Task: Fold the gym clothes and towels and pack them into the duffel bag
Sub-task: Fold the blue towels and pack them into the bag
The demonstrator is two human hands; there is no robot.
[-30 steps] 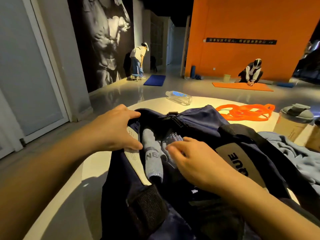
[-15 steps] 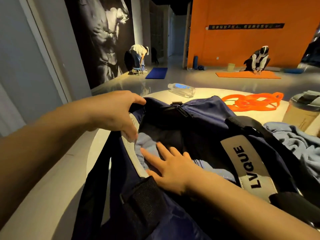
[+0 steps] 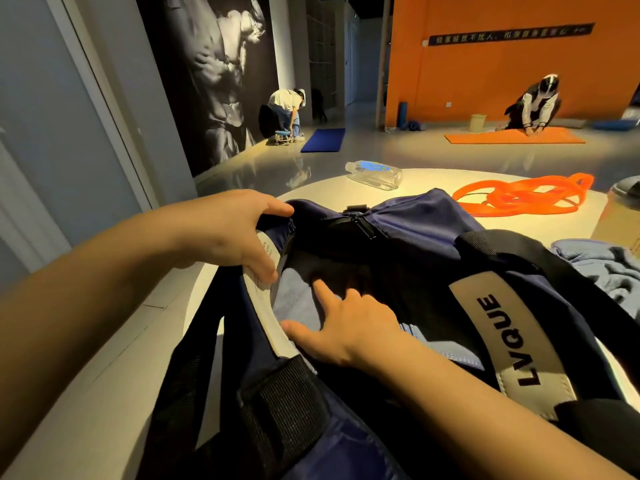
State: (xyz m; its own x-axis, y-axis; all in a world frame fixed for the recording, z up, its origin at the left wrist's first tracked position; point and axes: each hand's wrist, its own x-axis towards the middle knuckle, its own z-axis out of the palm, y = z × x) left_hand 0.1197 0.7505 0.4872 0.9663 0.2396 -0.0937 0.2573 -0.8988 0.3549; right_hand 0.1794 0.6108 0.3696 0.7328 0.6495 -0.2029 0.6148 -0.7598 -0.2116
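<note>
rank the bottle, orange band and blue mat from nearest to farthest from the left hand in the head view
From the left hand, which grips the bag's rim:
1. Bottle, lying on the table just beyond the bag, ahead and to the right.
2. Orange band, on the table farther right.
3. Blue mat, on the floor well beyond the table, by the dark wall.

Orange wall [image 3: 485, 81], dark mural [image 3: 214, 71], glossy grey floor [image 3: 363, 147] with blue mat [image 3: 323, 140], orange mat [image 3: 512, 137]

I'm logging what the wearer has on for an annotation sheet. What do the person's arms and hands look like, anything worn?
Both forearms are bare, with no sleeves in view. The left hand and right hand show no gloves, rings, watch or wristbands.
</note>
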